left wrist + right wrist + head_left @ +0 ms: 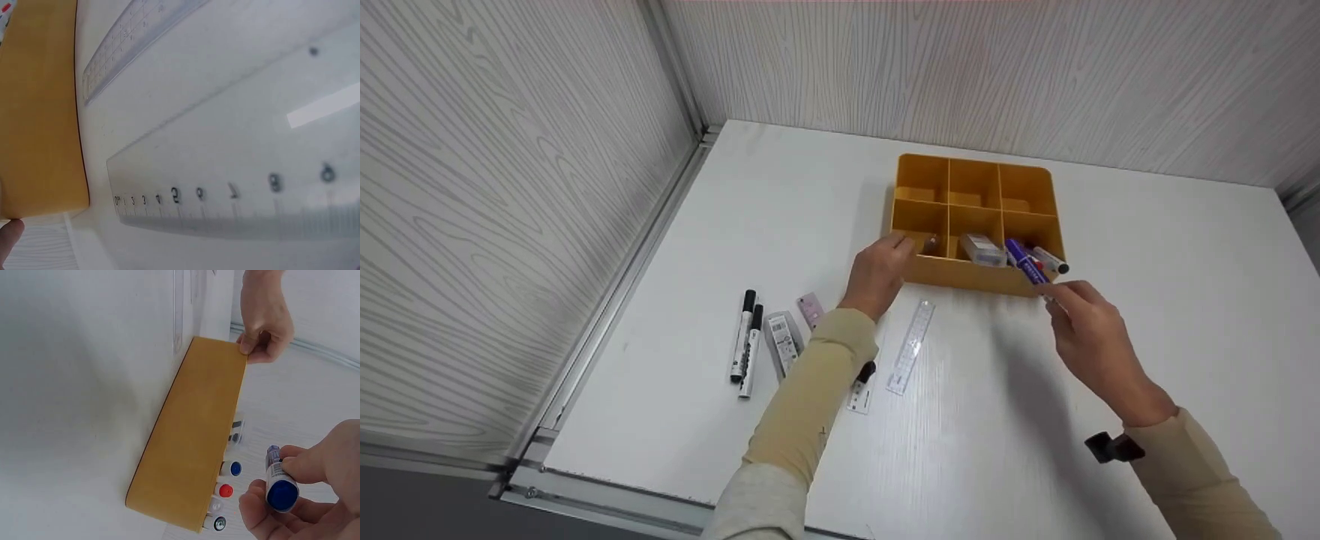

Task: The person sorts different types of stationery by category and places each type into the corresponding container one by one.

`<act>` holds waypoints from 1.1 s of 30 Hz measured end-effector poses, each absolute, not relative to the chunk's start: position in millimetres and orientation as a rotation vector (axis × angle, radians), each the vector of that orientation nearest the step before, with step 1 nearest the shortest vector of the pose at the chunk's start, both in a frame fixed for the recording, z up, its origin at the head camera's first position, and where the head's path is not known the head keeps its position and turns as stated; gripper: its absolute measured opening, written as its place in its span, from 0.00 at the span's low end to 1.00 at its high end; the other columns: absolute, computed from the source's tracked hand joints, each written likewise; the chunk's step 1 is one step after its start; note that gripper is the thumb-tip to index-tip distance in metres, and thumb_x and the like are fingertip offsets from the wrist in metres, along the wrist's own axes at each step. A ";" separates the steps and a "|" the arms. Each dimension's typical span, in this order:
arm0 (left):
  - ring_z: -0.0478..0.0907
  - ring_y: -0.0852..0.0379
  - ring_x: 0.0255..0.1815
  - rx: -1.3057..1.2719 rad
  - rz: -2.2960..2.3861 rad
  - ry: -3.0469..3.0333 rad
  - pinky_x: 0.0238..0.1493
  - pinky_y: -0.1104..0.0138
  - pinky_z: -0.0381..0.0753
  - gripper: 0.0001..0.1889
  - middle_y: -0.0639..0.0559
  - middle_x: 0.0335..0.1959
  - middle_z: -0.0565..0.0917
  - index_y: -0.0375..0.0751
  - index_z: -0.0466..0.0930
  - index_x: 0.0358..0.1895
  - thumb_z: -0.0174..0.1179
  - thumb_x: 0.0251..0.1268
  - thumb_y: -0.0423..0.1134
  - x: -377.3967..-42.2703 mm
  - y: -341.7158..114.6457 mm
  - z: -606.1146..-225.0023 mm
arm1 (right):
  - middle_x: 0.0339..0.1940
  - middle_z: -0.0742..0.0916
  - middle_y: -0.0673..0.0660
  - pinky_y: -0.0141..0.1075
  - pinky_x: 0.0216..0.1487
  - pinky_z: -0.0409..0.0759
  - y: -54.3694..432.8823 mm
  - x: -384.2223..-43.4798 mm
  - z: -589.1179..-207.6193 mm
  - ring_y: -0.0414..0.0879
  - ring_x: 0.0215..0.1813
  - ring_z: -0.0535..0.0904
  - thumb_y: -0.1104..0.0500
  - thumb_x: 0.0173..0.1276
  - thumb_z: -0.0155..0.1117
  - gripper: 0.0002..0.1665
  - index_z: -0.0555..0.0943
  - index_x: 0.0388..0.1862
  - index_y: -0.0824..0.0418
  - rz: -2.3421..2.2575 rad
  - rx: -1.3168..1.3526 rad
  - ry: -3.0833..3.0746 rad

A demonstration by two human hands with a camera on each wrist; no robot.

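Observation:
A yellow divided organizer box (960, 271) stands toward the back of the table. My left hand (879, 274) grips its front left corner; in the right wrist view that left hand (265, 320) has thumb and fingers pinched on the wall. My right hand (1087, 330) holds a purple-blue marker (1026, 261) between thumb and fingers, tilted over the front right compartment. Its round blue end (282, 496) faces the right wrist camera. Several pens stand in that compartment, with a red end (224, 490) and a blue end (235, 468) showing. A small clear case (984, 250) lies in the front middle compartment.
A clear ruler (911, 346) lies in front of the box, with another ruler (859, 400) partly under my left forearm. Farther left are two black-capped white markers (746, 345), a grey labelled item (784, 341) and a pink piece (811, 308). Panels rise behind and left.

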State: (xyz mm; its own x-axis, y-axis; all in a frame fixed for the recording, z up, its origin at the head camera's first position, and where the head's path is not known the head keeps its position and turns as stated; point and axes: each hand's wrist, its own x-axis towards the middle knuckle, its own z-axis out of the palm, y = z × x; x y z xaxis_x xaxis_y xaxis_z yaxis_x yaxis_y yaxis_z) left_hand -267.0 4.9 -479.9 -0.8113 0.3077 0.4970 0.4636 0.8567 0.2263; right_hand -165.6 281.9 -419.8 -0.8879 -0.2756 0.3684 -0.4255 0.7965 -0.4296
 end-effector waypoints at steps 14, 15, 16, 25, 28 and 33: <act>0.84 0.57 0.42 -0.554 -0.423 -2.576 0.46 0.72 0.84 0.12 0.49 0.45 0.84 0.39 0.82 0.45 0.56 0.64 0.21 -266.0 4.4 -480.4 | 0.45 0.81 0.72 0.50 0.35 0.80 294.3 -190.3 -414.3 0.58 0.36 0.77 0.78 0.64 0.52 0.24 0.76 0.59 0.67 0.691 0.503 -2.678; 0.84 0.57 0.42 -0.553 -0.420 -2.577 0.46 0.72 0.84 0.12 0.49 0.46 0.84 0.39 0.82 0.45 0.56 0.64 0.21 -265.8 4.1 -480.4 | 0.45 0.81 0.71 0.47 0.34 0.78 294.3 -192.0 -413.5 0.57 0.35 0.76 0.77 0.65 0.52 0.24 0.75 0.59 0.67 0.694 0.497 -2.679; 0.84 0.57 0.43 -0.552 -0.420 -2.578 0.47 0.72 0.84 0.12 0.49 0.46 0.84 0.39 0.82 0.45 0.56 0.64 0.21 -265.6 3.9 -480.2 | 0.45 0.81 0.71 0.44 0.33 0.77 294.4 -193.8 -412.6 0.57 0.35 0.76 0.77 0.65 0.53 0.23 0.75 0.59 0.67 0.693 0.492 -2.679; 0.84 0.58 0.40 -0.547 -0.450 -2.579 0.43 0.72 0.84 0.06 0.49 0.42 0.84 0.39 0.82 0.42 0.57 0.69 0.28 -265.9 3.1 -479.9 | 0.46 0.81 0.71 0.46 0.34 0.82 291.4 -209.9 -409.9 0.58 0.36 0.77 0.74 0.69 0.56 0.14 0.77 0.53 0.72 0.674 0.477 -2.660; 0.84 0.57 0.41 -0.545 -0.461 -2.586 0.45 0.72 0.84 0.07 0.49 0.43 0.85 0.40 0.83 0.43 0.57 0.69 0.27 -266.0 3.0 -480.1 | 0.49 0.79 0.71 0.55 0.44 0.84 289.8 -213.8 -407.6 0.61 0.42 0.78 0.72 0.71 0.54 0.14 0.76 0.54 0.72 0.715 0.401 -2.763; 0.85 0.57 0.43 -0.542 -0.476 -2.592 0.48 0.72 0.84 0.09 0.50 0.45 0.85 0.40 0.83 0.44 0.57 0.67 0.26 -265.7 3.2 -480.3 | 0.52 0.77 0.70 0.58 0.54 0.81 289.0 -220.8 -405.3 0.64 0.50 0.77 0.68 0.74 0.52 0.15 0.75 0.57 0.71 0.797 0.305 -2.888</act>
State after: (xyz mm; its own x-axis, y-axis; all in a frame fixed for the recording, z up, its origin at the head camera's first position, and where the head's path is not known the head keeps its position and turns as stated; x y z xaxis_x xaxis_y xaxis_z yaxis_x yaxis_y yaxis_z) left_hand -265.7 3.2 -480.3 -0.8228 0.2912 0.4881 0.4456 0.8636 0.2359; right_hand -220.8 289.0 -405.3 -0.9710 -0.1592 0.1782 -0.2281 0.8401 -0.4922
